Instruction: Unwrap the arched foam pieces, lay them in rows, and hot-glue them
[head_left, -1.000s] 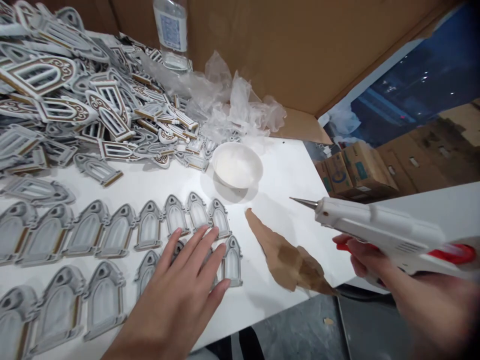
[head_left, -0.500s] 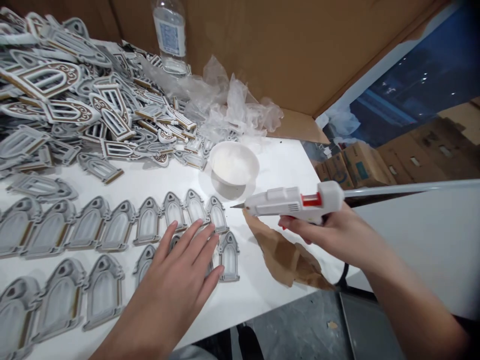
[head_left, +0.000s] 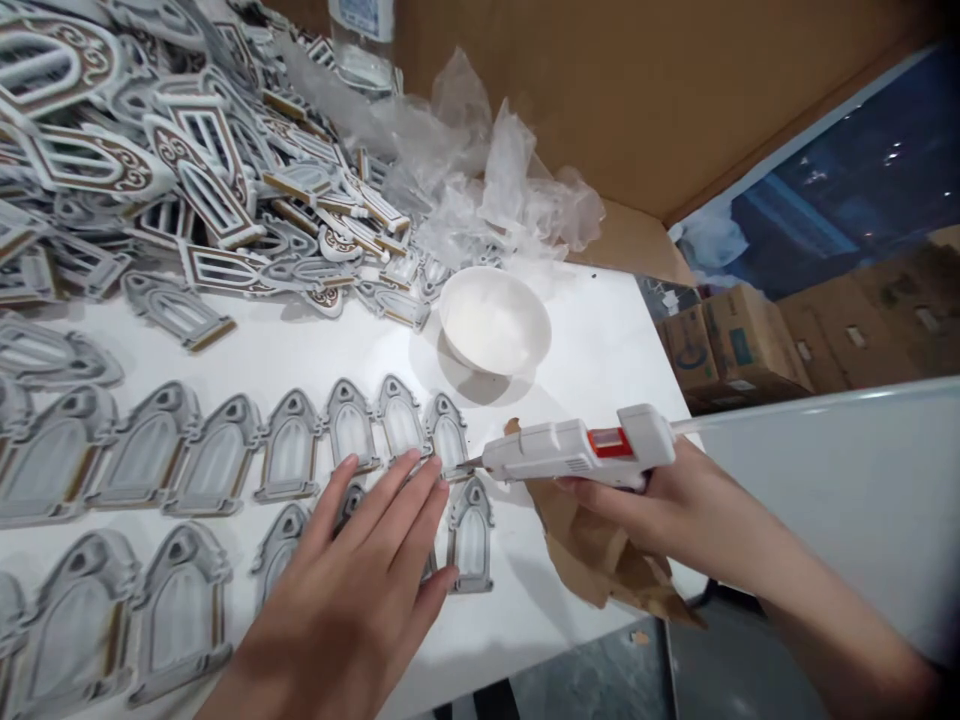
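My right hand (head_left: 667,500) is closed round the handle of a white hot glue gun (head_left: 559,450) with a red window. The gun's metal tip touches or hovers just over the lower right corner of a small grey arched window frame (head_left: 448,435) at the right end of the upper row. My left hand (head_left: 375,560) rests open, fingers stretched, over the frames of the lower row and hides some of them. Just right of its thumb lies another arched window frame (head_left: 471,540). More grey frames (head_left: 289,445) lie flat in two rows to the left.
Behind the rows stands a white bowl (head_left: 495,320) with pale contents. A heap of white and brown frames (head_left: 202,150) fills the back left, beside crumpled clear plastic (head_left: 502,170) and a bottle (head_left: 364,40). Torn brown paper (head_left: 592,550) lies under the gun. Cardboard boxes (head_left: 750,340) stand beyond.
The glue gun's tip has come down from beside the bowl to the right-end frame of the upper row. My left hand stays over the lower row; the whole view has shifted slightly.
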